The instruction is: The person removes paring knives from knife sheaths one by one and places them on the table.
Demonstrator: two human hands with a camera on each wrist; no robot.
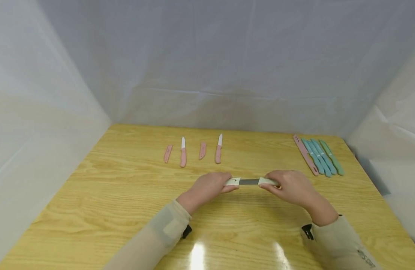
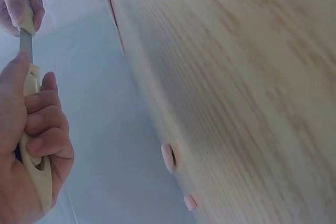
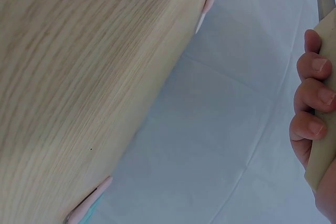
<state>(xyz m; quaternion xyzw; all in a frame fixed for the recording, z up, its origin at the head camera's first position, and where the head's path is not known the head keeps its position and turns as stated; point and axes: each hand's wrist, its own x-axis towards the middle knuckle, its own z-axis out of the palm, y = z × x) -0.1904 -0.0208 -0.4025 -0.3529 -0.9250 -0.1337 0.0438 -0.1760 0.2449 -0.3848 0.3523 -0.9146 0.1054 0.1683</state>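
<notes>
A knife with a cream handle (image 2: 31, 145) is level above the table between the two hands. My left hand (image 1: 208, 183) grips the handle, fingers curled round it and thumb along it toward the blade. My right hand (image 1: 293, 187) grips the cream sheath (image 3: 321, 145), which covers the tip end of the knife. Between handle and sheath a short length of bare grey blade (image 1: 249, 182) shows.
Two pink paring knives (image 1: 183, 157) (image 1: 218, 153) with bare white blades lie at the back, each beside a pink sheath (image 1: 168, 153) (image 1: 202, 150). At the right back lie a pink sheathed knife (image 1: 305, 154), several teal knives (image 1: 320, 157) and a green knife (image 1: 332, 157). Pale sheeting (image 1: 207, 75) surrounds the wooden table (image 1: 109, 195).
</notes>
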